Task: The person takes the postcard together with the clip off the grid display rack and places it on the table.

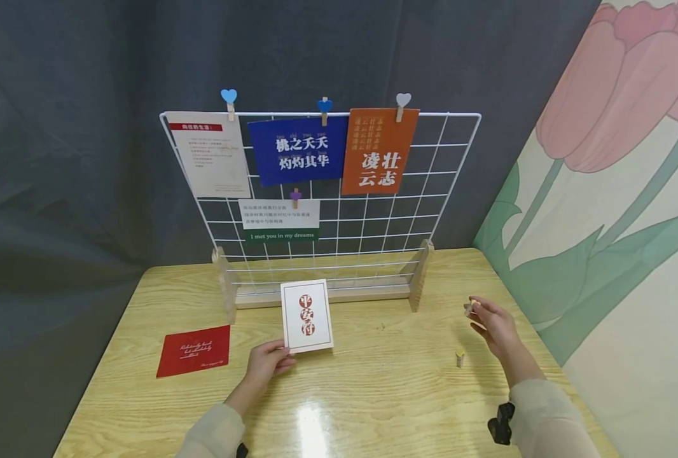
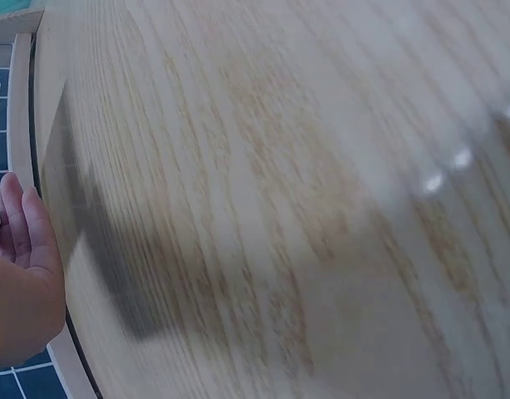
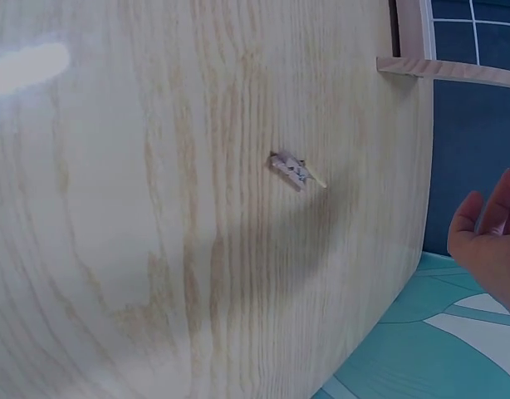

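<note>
My left hand [image 1: 267, 364] pinches white card [image 1: 307, 316] by lower corner; right hand [image 1: 496, 326] pinches small clip [image 1: 469, 309]. Hanging step, I judge; next calls for card against grid [image 1: 453, 115].

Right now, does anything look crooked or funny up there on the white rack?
Yes: the blue card on the white rack hangs a bit crooked. Its left end droops lower than its right, and its clip sits right of its middle.
</note>
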### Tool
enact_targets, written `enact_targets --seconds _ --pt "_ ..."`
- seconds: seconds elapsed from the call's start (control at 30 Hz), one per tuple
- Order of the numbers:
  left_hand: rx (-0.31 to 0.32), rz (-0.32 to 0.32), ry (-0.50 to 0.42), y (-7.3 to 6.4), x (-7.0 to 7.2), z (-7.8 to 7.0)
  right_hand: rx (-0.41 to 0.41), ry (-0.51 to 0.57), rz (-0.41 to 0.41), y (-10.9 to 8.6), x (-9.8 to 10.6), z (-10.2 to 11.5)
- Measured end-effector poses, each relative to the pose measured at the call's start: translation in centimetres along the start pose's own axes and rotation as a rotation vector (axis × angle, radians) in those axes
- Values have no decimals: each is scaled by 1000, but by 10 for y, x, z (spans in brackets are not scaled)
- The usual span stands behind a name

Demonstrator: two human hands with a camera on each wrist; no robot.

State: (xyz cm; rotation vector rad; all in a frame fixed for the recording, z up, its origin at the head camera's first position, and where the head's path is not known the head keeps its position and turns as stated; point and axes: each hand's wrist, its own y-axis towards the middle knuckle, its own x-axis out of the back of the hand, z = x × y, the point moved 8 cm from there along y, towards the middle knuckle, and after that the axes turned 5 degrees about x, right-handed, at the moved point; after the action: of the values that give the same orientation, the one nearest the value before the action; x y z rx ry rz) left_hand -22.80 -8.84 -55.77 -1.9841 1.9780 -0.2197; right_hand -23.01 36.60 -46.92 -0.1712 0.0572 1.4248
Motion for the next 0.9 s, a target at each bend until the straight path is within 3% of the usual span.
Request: enact_targets --seconds 0.67,0.9 --pt "13 -55 -16 -9 32 13 -19 18 -5 -8 4 -11" --pt "48 -86 -44 -11 42 17 -44 18 -27 -12 8 -17"
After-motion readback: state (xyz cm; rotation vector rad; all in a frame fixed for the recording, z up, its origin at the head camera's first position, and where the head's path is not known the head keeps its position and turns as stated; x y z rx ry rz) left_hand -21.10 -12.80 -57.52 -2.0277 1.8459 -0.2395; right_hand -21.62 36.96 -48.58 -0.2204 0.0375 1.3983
